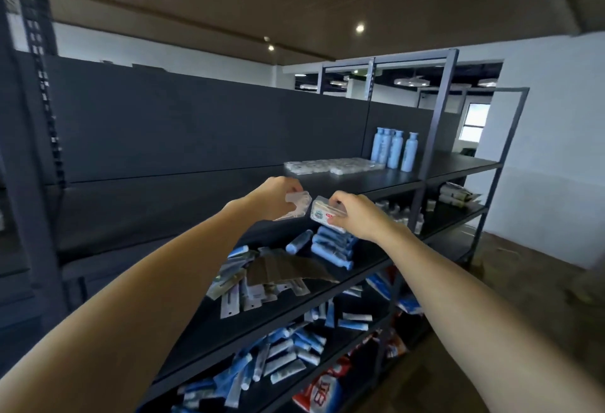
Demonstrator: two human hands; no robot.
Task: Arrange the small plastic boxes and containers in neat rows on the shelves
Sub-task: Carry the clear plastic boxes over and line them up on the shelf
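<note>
The left hand (pixel 276 194) has its fingers curled round a clear box (pixel 296 204), and just beside it the right hand (pixel 355 216) pinches a box with a label (pixel 327 212); both boxes are up in the air in front of the top shelf (pixel 376 180), most likely so they can go up there. A bit further right, a row of clear boxes (pixel 334 165) already lies flat on that shelf next to the blue bottles (pixel 394 150). I think the two held boxes are meant to join that row, so it stays neat.
</note>
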